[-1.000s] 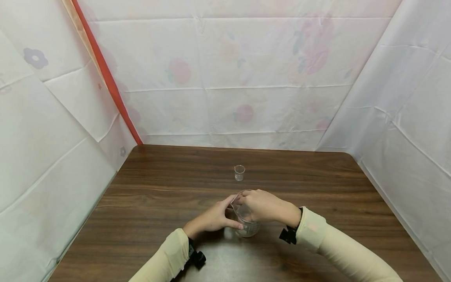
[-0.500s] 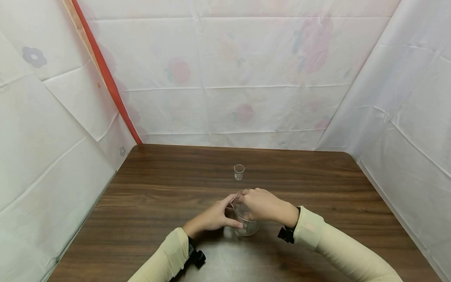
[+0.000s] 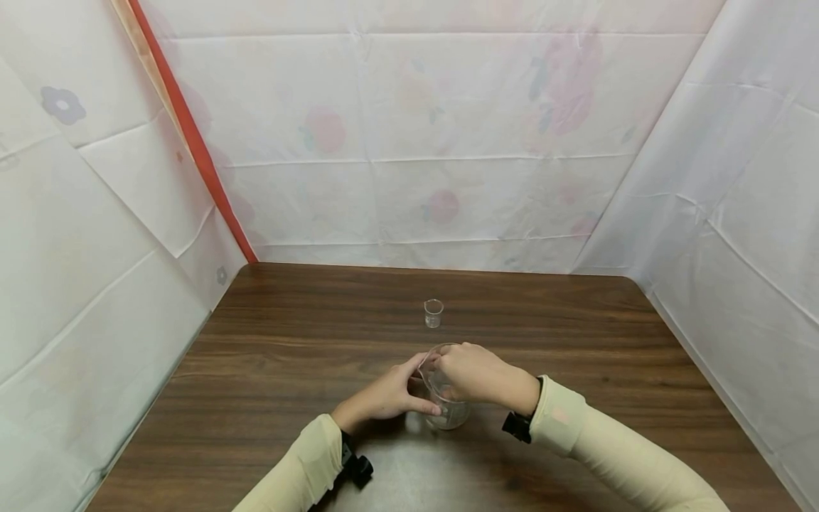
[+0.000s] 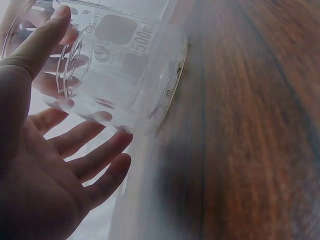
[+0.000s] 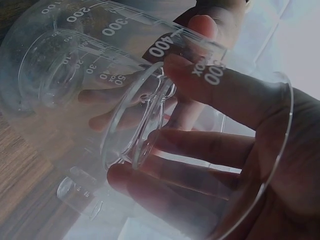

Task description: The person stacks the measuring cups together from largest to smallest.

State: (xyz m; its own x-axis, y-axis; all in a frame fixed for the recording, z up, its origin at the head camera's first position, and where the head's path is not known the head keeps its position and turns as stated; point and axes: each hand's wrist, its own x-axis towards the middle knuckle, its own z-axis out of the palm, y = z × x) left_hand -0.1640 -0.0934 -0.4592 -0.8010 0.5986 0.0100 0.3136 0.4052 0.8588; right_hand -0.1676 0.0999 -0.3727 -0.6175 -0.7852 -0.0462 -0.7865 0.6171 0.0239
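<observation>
A large clear glass beaker (image 3: 451,414), marked 500 ml in the left wrist view, stands upright on the table. My left hand (image 3: 387,392) holds its left side, thumb in front and fingers round the back. The right hand (image 3: 481,373) reaches down through its mouth. In the right wrist view, these fingers (image 5: 205,150) pinch the rim of a smaller graduated beaker (image 5: 102,67) inside the large one. Two rim edges show close together there; whether they belong to two nested beakers I cannot tell. Farther back stands a tiny beaker (image 3: 433,313), apart from both hands.
The brown wood-grain table (image 3: 307,306) reaches back to a pale patterned curtain (image 3: 397,128). White sheets (image 3: 748,299) close off the sides, and a red strip (image 3: 198,146) runs down the left corner. A black camera is strapped to each wrist.
</observation>
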